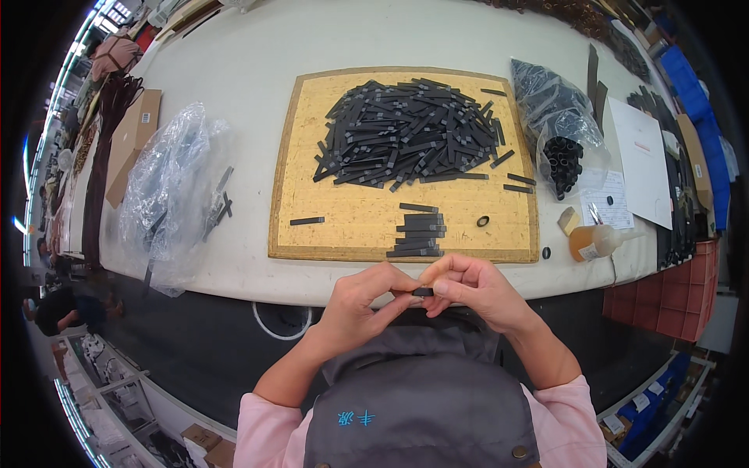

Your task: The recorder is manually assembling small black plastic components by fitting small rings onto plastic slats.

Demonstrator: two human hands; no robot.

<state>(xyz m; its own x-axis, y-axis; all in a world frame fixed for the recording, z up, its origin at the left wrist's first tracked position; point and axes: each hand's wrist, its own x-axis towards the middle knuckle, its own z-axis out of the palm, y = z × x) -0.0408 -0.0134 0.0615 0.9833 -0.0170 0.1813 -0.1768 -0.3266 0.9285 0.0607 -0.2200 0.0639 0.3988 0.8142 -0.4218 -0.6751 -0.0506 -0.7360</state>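
In front of my apron, at the table's near edge, a short black strip [422, 292] is held between both hands. My left hand [360, 301] pinches its left end with thumb and forefinger. The fingertips of my right hand [477, 290] close on its other end. Just beyond my hands lies a rough column of black strips [420, 232] with greyish ends, set roughly side by side. A large heap of the same strips [406, 132] covers the far part of a yellow board [343, 230]. One small black ring [483, 221] rests on the board at right.
Clear plastic bags [175, 171] lie on the left of the white table [250, 93]. To the right are a bag of black tubes [562, 160], a bottle of amber liquid [593, 242], a small tan block [569, 221] and papers [636, 148]. A red crate [663, 300] stands below.
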